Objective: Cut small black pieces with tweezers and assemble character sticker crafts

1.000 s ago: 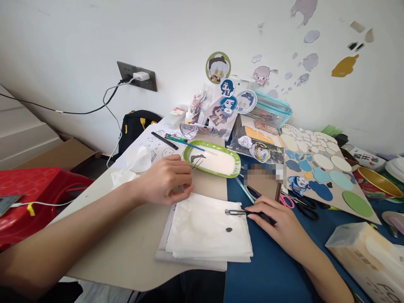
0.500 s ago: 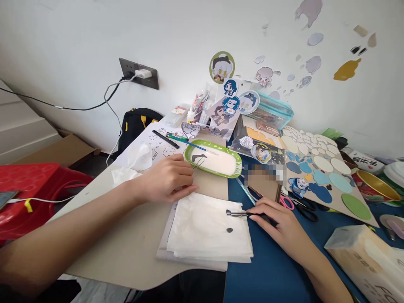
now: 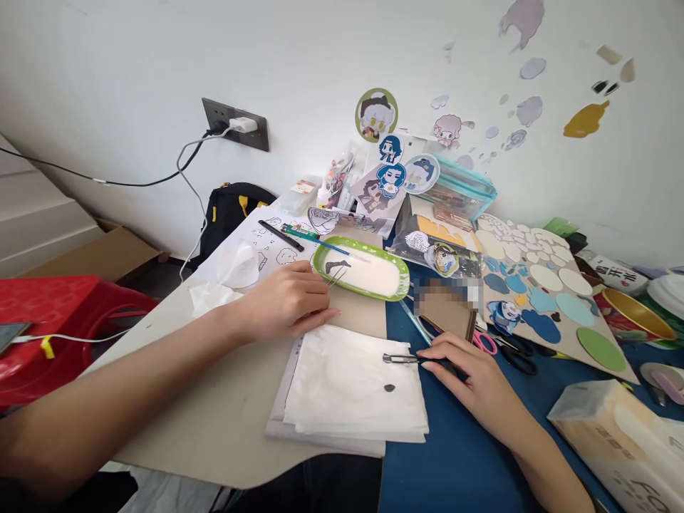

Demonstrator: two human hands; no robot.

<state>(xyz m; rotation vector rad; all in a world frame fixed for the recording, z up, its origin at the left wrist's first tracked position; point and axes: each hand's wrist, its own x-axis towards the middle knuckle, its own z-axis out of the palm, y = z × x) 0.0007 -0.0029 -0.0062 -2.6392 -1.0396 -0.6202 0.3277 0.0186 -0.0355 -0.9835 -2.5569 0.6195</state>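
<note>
My left hand (image 3: 291, 299) is closed on thin metal tweezers (image 3: 338, 275). Their tips reach into a green-rimmed tray (image 3: 403, 279) of milky white liquid, at a dark grey curved piece (image 3: 338, 266). Below the tray lies a stack of white tissue (image 3: 342, 385) with a small dark oval piece (image 3: 390, 388) on it. At the tissue's right edge, my right hand (image 3: 470, 370) grips a slim black-handled tool with a metal tip (image 3: 400, 359), held nearly level over the tissue. Its exact kind is hard to make out.
A blue-handled brush (image 3: 320, 246) rests across the tray's left end. Right of it are a brown-framed box (image 3: 446, 313), scissors (image 3: 518, 356) and a board of cut paper shapes (image 3: 614, 374). A tissue pack (image 3: 614, 434) sits near right; crumpled tissue (image 3: 235, 267) lies left.
The metal tip in my right hand has turned slightly and shows a broader, lighter face. Both hands stay almost in place, with the left a touch further right.
</note>
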